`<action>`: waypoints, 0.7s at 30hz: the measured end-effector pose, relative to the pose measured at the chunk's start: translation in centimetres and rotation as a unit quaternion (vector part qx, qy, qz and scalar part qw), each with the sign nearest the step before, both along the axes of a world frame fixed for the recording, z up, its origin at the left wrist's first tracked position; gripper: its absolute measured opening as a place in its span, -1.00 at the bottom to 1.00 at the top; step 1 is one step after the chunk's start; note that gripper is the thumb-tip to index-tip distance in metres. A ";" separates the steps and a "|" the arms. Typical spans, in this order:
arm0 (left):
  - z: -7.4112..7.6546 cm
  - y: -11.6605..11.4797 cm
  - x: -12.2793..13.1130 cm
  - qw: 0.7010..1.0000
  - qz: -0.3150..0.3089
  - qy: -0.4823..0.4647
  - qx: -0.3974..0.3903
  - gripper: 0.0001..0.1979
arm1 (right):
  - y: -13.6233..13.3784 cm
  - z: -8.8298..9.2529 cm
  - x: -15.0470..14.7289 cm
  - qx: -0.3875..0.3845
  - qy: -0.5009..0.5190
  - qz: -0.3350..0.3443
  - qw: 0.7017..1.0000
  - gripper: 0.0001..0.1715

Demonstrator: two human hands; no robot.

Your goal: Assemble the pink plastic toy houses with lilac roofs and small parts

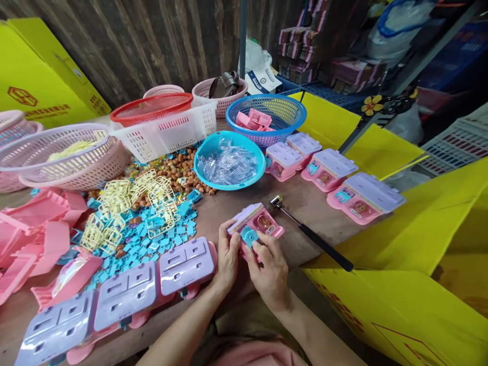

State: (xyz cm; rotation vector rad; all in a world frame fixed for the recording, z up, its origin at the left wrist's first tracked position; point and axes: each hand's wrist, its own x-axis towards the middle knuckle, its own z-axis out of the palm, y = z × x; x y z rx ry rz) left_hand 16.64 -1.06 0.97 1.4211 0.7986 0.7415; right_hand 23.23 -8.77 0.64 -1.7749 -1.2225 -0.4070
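A pink toy house (256, 223) with a lilac roof and a blue round part on its front is tilted up off the wooden table (213, 213). My left hand (227, 257) grips its left side, fingers curled round the edge. My right hand (269, 265) holds its lower right, with the thumb pressed by the blue part. A small hammer (310, 234) with a black handle lies just right of the toy.
Three lilac-roofed toys (125, 292) lie face down at the near left, several finished ones (330, 170) stand at the right. Blue pieces (152, 239), cream frames (125, 203), brown figures, a blue bowl of clear parts (229, 162), baskets (267, 119) and yellow cardboard (404, 315) surround them.
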 end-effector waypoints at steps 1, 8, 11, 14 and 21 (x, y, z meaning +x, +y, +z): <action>0.1 0.0 0.0 1.000 -0.004 0.004 0.003 -0.67 | 0.0 -0.1 0.0 0.003 -0.008 -0.003 1.000 -0.83; -0.1 0.0 -0.4 1.000 -0.011 0.007 -0.007 -0.65 | 0.3 -0.2 -0.1 0.025 -0.031 -0.008 0.999 -0.81; -0.4 0.1 -0.4 1.000 -0.003 0.005 -0.004 -0.63 | 0.5 -0.3 0.0 0.055 -0.023 0.000 0.998 -0.80; -0.5 0.0 -0.5 1.000 0.000 0.016 0.004 -0.63 | 0.6 -0.3 0.0 0.070 -0.015 0.007 0.997 -0.78; -0.4 0.0 -0.7 1.000 -0.003 0.023 0.002 -0.63 | 0.9 -0.3 -0.2 0.072 -0.028 -0.005 0.997 -0.76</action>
